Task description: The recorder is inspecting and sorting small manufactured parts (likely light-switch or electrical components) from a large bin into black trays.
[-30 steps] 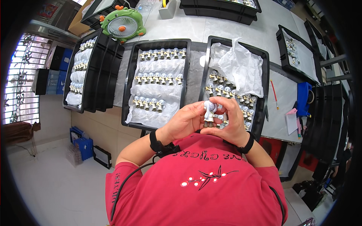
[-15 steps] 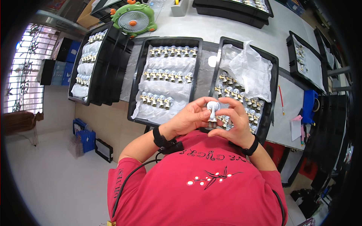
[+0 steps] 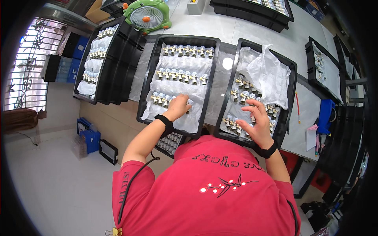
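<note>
My left hand (image 3: 179, 107) reaches into the left black tray (image 3: 144, 103), fingers closed at the near row of small figurines. A pale-haired figurine (image 3: 190, 103) shows at its fingertips, at the right end of that row; the fingers partly cover the row. My right hand (image 3: 258, 125) hovers over the right black tray (image 3: 290, 100), fingers apart and curved, with nothing in them. Beneath it stand several more figurines (image 3: 244, 95) in that tray. Crumpled white sheeting (image 3: 271, 78) covers the tray's far part.
A stack of black trays (image 3: 123, 65) stands at the left, beside a green animal-shaped fan (image 3: 147, 17). Another black tray stack (image 3: 252, 15) is at the back. A tray (image 3: 325, 72) lies at the far right, near a red pencil (image 3: 298, 108).
My left hand has carried the figurine from in front of my chest to the left tray's near row. My right hand has let go of it and moved right, its fingers spreading.
</note>
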Action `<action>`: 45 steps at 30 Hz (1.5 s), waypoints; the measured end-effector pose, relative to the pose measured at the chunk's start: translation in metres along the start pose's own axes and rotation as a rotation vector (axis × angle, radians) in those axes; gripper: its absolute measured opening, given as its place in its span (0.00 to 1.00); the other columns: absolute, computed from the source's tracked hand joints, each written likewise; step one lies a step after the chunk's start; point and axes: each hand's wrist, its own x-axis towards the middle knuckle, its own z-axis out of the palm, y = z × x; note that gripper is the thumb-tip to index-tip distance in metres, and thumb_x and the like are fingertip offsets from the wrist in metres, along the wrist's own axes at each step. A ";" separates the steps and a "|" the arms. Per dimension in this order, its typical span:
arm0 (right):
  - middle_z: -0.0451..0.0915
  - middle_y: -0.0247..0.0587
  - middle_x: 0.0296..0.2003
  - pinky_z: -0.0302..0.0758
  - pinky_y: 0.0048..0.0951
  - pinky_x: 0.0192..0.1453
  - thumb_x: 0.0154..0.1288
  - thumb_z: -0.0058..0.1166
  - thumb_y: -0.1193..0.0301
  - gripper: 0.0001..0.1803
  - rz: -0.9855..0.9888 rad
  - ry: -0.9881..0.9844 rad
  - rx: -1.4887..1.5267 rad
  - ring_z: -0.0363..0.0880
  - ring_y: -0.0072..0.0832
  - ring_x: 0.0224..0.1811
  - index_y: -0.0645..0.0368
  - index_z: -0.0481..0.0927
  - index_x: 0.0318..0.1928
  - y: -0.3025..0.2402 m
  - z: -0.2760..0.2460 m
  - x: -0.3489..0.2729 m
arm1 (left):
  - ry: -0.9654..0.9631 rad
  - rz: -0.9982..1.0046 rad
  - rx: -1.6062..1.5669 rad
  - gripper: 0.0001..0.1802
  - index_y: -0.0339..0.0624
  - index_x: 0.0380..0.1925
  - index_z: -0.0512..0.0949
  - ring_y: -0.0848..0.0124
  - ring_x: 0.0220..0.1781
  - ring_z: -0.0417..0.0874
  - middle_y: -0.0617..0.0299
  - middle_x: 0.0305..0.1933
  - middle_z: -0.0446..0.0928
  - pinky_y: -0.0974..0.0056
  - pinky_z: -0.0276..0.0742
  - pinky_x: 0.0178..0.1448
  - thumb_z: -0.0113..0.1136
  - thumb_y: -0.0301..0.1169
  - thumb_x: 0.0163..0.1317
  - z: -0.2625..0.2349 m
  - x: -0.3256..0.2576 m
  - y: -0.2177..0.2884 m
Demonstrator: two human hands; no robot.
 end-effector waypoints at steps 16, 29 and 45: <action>0.77 0.42 0.37 0.73 0.38 0.43 0.50 0.64 0.68 0.15 0.291 -0.099 -0.524 0.76 0.43 0.41 0.56 0.76 0.39 0.116 -0.010 -0.029 | -0.110 0.000 0.043 0.21 0.35 0.41 0.71 0.44 0.44 0.78 0.42 0.42 0.74 0.49 0.75 0.47 0.67 0.29 0.48 0.007 0.009 0.002; 0.79 0.37 0.34 0.69 0.25 0.34 0.48 0.65 0.67 0.23 0.460 -0.208 0.032 0.72 0.24 0.27 0.57 0.74 0.46 0.043 -0.008 -0.005 | -0.359 0.030 -1.066 0.20 0.40 0.55 0.70 0.71 0.47 0.80 0.59 0.49 0.77 0.67 0.76 0.51 0.57 0.33 0.65 -0.051 -0.018 0.134; 0.69 0.28 0.45 0.66 0.17 0.33 0.39 0.75 0.67 0.45 0.210 -0.203 0.517 0.63 0.15 0.32 0.54 0.67 0.61 -0.028 -0.020 0.005 | -0.575 -0.047 -1.753 0.22 0.43 0.59 0.63 0.71 0.47 0.80 0.62 0.48 0.74 0.63 0.79 0.51 0.51 0.36 0.69 -0.088 -0.033 0.192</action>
